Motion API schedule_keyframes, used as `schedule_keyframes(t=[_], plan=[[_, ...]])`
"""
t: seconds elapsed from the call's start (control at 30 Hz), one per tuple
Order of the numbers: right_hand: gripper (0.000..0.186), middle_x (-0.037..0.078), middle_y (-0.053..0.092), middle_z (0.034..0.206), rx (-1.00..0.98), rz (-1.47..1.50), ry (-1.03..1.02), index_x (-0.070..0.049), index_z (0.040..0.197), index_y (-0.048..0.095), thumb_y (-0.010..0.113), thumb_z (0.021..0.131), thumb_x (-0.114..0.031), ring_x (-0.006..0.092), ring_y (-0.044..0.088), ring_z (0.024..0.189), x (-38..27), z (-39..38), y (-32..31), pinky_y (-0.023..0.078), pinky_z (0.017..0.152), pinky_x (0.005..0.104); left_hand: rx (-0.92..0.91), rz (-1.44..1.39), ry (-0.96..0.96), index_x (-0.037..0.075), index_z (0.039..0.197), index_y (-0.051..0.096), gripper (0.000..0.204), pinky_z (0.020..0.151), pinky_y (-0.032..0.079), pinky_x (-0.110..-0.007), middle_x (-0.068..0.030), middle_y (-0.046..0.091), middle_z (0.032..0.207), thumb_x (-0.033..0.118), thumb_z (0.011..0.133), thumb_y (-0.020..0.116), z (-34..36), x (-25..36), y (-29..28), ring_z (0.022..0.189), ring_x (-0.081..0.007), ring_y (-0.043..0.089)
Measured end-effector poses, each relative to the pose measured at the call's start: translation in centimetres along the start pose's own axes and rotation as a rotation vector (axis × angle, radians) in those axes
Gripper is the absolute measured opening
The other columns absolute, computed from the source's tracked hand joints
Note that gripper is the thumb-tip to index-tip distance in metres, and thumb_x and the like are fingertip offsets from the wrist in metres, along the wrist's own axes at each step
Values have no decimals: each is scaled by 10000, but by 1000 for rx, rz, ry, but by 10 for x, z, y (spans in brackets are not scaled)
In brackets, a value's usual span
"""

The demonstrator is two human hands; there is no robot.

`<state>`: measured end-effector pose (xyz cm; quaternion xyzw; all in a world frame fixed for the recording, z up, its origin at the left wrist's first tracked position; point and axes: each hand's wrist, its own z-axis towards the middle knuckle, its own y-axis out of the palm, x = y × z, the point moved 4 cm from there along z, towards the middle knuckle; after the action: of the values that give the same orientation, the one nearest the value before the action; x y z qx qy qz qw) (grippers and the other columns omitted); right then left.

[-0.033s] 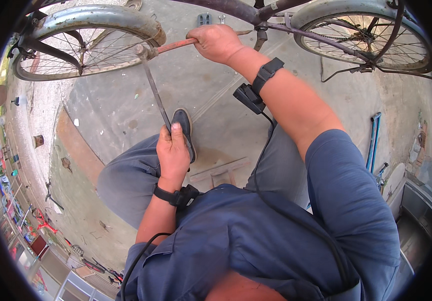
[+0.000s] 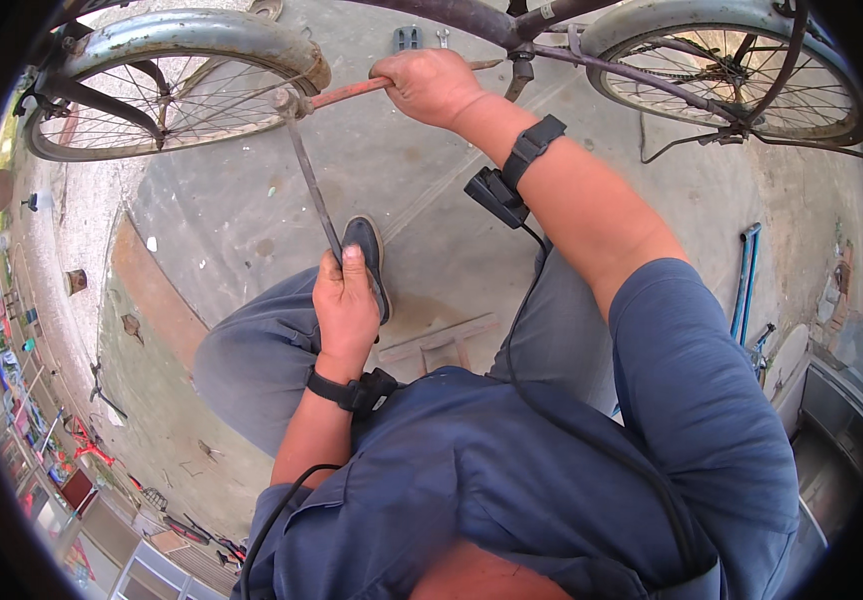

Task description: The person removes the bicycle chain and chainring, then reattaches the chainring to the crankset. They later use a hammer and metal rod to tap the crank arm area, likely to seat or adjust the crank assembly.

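My right hand (image 2: pixel 435 85) is closed round the reddish handle of a hammer (image 2: pixel 351 93), whose worn tip sticks out past my fist. The rusty hammer head (image 2: pixel 292 103) is at the left, close to the front wheel's mudguard. Against that head rests the upper end of a long, slim metal rod (image 2: pixel 314 185); whether the two are joined or only touching I cannot tell. My left hand (image 2: pixel 344 300) grips the rod's lower end, thumb laid along it. The old bicycle (image 2: pixel 491 22) with a purplish frame stands across the far side, above both hands.
The bicycle's rusty wheel with a grey mudguard (image 2: pixel 191 35) is at far left, the other wheel (image 2: pixel 726 80) at far right. Small tools (image 2: pixel 408 39) lie beyond my right hand. A blue tube (image 2: pixel 745 280) lies at right. My dark shoe (image 2: pixel 362 238) is beside the rod.
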<state>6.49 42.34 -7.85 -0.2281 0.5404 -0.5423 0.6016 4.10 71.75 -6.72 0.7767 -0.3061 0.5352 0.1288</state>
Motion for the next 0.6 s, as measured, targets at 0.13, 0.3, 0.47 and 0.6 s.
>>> schedule_keyframes(t=[0.13,0.3,0.47,0.6], plan=[[90,49,720,874,-49,-51,20,-152,955,695,621,911,-180,313,694,824,1,-3,0,552,669,459,8,28,-24,89,845,451,336,493,372,-234,43,470,659,306,1087,536,-1,2,0,566,-33,418],[93,51,717,868,-51,-80,22,-147,946,694,619,921,-196,307,697,821,5,-5,0,552,671,457,1,-38,-43,99,888,465,302,449,357,-231,40,446,656,311,1102,482,-1,-3,-2,515,-49,409],[132,71,723,875,-70,-85,17,-156,931,703,573,912,-165,324,703,830,8,-7,6,553,675,473,7,-21,-64,103,882,456,308,435,354,-235,32,435,644,318,1100,485,-1,-4,-3,500,-54,401],[163,88,728,880,-110,-100,25,-162,940,710,552,903,-145,338,707,838,9,-8,11,555,680,481,25,-220,-191,116,876,458,307,460,357,-237,44,456,664,326,1093,515,-5,-4,-1,530,-44,414]])
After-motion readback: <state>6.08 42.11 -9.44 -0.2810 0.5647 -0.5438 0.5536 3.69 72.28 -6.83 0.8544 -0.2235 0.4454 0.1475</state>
